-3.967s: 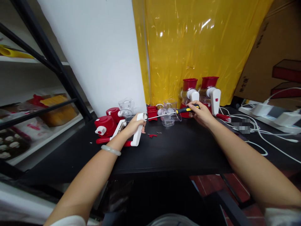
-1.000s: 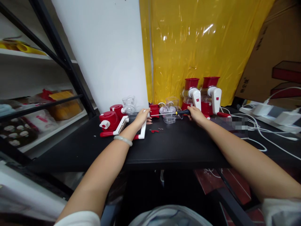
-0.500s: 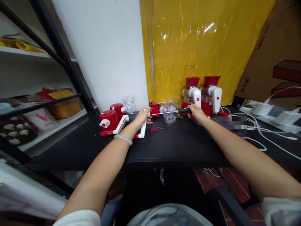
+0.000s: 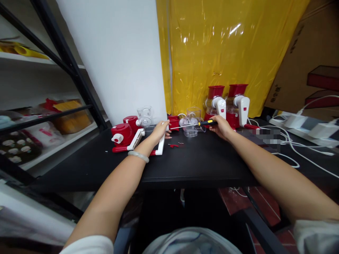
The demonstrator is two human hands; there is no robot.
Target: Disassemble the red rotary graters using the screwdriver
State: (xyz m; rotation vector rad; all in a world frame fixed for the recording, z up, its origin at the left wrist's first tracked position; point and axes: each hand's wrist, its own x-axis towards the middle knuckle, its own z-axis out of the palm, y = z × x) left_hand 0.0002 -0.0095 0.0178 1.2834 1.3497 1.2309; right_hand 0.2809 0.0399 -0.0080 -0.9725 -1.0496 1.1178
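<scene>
My left hand is closed round the top of a white crank handle that stands on the black table. My right hand grips a screwdriver by its black and yellow handle. The shaft lies level and its tip meets the top of the white handle by my left fingers. A small red piece and two tiny screws lie on the table just below the shaft.
A red and white grinder lies left of my hand. Clear plastic cups and two upright red grinders stand at the back by a yellow sheet. White cables and power strips run along the right. Metal shelves stand left.
Over four seconds the view drew back and my hands sit a little higher in it. In the last second the screwdriver handle turned slightly in my right hand, showing more yellow.
</scene>
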